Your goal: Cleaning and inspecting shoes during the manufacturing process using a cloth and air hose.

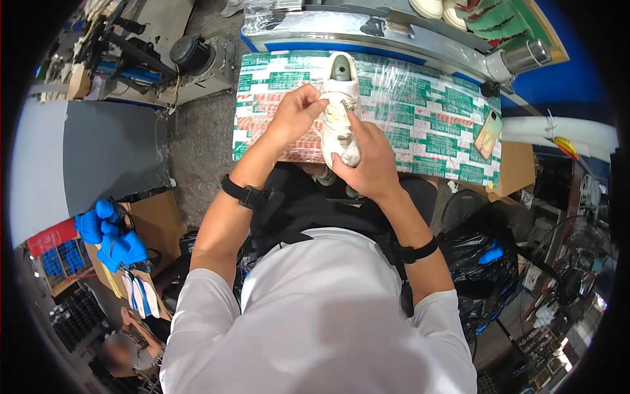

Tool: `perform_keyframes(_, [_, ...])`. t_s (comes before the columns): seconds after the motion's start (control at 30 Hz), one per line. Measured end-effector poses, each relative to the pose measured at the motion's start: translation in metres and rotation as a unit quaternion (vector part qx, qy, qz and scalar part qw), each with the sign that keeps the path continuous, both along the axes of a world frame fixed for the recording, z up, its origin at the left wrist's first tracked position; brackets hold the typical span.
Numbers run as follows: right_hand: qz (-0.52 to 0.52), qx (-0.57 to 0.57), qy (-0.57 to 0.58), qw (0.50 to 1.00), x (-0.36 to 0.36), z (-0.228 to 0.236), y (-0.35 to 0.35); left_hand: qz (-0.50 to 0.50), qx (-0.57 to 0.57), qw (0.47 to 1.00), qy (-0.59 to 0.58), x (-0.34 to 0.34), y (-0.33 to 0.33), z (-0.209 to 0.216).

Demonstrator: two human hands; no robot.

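Observation:
A white lace-up sneaker (pixel 335 125) lies on the table in front of me, toe toward me, with a green shoe last (pixel 340 68) showing in its opening. My left hand (pixel 294 117) is at the left side of the lacing, thumb and fingertips pinched together on what looks like the white shoelace. Across the toe and right side of the sneaker, my right hand (pixel 373 157) grips it. Its thumb lies on the toe, and its index finger points up along the laces.
Green, white and red printed tape under clear film covers the table (pixel 433 131). A phone (pixel 488 134) lies at its right end. A metal-edged machine or conveyor (pixel 315 25) runs behind. A motor (pixel 190 54) stands far left. Black bags (pixel 476 256) sit lower right; another person (pixel 134 345) is lower left.

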State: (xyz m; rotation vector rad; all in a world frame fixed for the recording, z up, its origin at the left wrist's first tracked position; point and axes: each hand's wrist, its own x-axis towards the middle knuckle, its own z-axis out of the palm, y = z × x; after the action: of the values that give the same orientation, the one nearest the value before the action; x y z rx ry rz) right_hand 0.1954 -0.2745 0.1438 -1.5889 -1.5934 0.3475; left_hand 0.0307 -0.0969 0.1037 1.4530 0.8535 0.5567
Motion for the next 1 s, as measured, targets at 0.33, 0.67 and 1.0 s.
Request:
perform_keyframes(0.33, [0.014,-0.061,-0.159,0.985,-0.003,0.010,0.011,-0.146,-0.131,0.977,0.083,-0.010,0.037,0.071])
perform_keyframes(0.67, [0.037,-0.056,-0.075,0.995,0.008,0.012,0.018,-0.137,-0.048,0.989,0.027,0.030,0.037,0.149])
perform_keyframes(1.0, [0.011,-0.037,-0.138,0.990,-0.020,0.008,0.031,-0.254,0.405,0.844,0.242,0.043,0.078,0.086])
